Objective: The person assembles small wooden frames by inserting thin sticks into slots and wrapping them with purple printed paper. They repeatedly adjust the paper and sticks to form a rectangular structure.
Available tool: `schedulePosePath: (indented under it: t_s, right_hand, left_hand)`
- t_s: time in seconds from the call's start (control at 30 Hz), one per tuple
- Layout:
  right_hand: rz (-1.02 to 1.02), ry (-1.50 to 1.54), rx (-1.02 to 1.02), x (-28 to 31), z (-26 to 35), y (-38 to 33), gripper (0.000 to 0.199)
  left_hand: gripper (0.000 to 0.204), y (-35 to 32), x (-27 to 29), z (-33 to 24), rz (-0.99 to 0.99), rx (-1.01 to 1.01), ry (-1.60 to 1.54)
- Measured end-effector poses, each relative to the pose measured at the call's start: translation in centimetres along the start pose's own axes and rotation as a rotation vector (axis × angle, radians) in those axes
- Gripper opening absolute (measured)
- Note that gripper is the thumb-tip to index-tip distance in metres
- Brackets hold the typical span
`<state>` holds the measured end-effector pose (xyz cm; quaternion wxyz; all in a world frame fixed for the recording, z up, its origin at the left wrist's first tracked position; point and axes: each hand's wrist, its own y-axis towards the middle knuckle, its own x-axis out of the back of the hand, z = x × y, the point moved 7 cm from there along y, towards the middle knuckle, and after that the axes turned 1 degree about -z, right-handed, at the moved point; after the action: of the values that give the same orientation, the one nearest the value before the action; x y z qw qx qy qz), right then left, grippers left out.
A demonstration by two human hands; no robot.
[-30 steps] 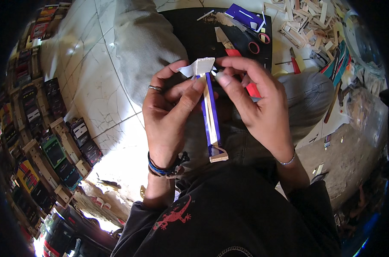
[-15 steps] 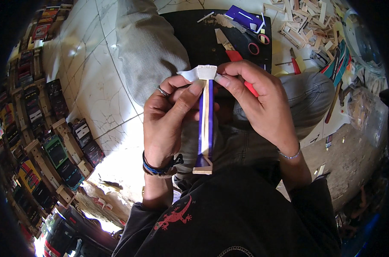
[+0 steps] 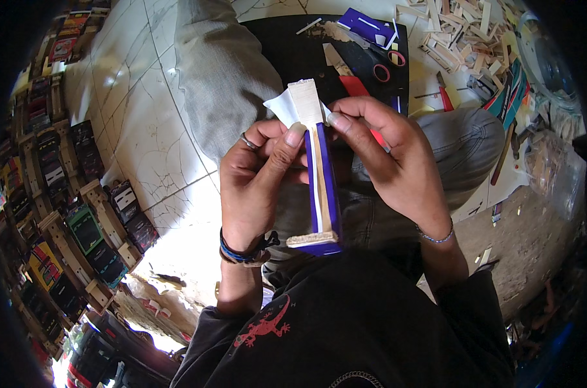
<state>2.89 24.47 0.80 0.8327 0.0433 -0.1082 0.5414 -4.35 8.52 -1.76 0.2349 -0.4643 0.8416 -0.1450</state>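
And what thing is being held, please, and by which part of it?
A narrow purple-and-wood piece: the left hand and the right hand hold it from opposite sides near its far end, where white flaps stick out.

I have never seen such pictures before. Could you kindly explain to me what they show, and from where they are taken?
There is no machine here, only one person's two bare hands. Every picture comes from a wide fisheye camera worn on the head, looking down, so straight edges look bent.

The left hand holds a slim purple-edged wooden piece near its far end, where a white flap sticks out. The right hand has its fingertips at that end too; how firmly they grip is unclear.

Beyond, on a dark surface, lie scissors, a red-handled blade and a purple sheet.
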Motion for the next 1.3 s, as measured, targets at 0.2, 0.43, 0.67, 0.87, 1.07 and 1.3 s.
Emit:
schedulePosePath:
  t_s: [0.2, 0.43, 0.67, 0.87, 1.07, 1.3]
  right_hand:
    - [-0.045, 0.101, -0.026, 0.3, -0.2, -0.2, 0.022]
    - [0.006, 0.235, -0.071, 0.1, -1.4, -0.4, 0.024]
    - [-0.007, 0.115, -0.082, 0.2, -1.0, -0.7, 0.02]
    - [0.019, 0.055, -0.067, 0.2, 0.3, -0.7, 0.024]
    - [0.002, 0.352, -0.177, -0.1, -0.2, -0.6, 0.025]
    - [0.226, 0.614, -0.473, -1.0, -1.1, -2.4, 0.034]
  left_hand:
    - [0.02, -0.3, -0.8, -0.5, -0.006, -0.155, 0.03]
    - [0.022, -0.6, -1.2, -0.7, -0.027, -0.185, 0.084]
    - [0.024, -0.4, -1.3, -0.3, 0.011, -0.143, 0.087]
    - [0.021, -0.4, -0.9, 0.1, -0.03, -0.072, 0.075]
    - [0.021, -1.0, -1.2, -0.8, -0.14, -0.293, 0.163]
    - [0.014, -1.4, -1.0, -2.0, -0.237, -0.576, 0.58]
